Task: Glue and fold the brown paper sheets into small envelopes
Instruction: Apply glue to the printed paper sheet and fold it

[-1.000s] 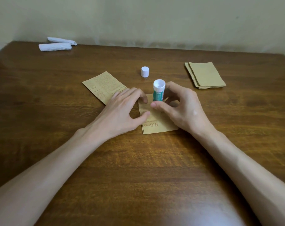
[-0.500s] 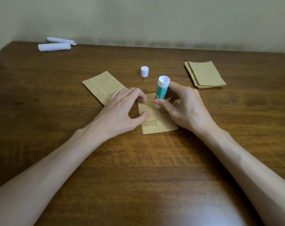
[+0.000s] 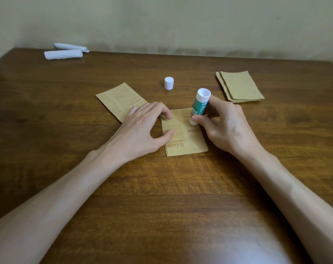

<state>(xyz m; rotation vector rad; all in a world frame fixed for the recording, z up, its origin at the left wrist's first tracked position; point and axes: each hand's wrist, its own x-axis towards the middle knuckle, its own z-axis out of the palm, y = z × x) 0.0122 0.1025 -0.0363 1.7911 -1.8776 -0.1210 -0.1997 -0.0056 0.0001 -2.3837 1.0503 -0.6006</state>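
Brown sheet w/ newspaper-style print ("H.Gray" upside down) lies flat at ctr of table. The glue stick, green label & white ends, stands tilted w/ its lower end on the sheet's far right part. Stick's tip is hidden behind the thumb and the sheet's far-left corner sits under fingers, so can't tell if glue meets paper. L hand is arched, fingertips & thumb pressing the sheet's left side; R hand is clamped low on the stick btwn thumb & fingers.
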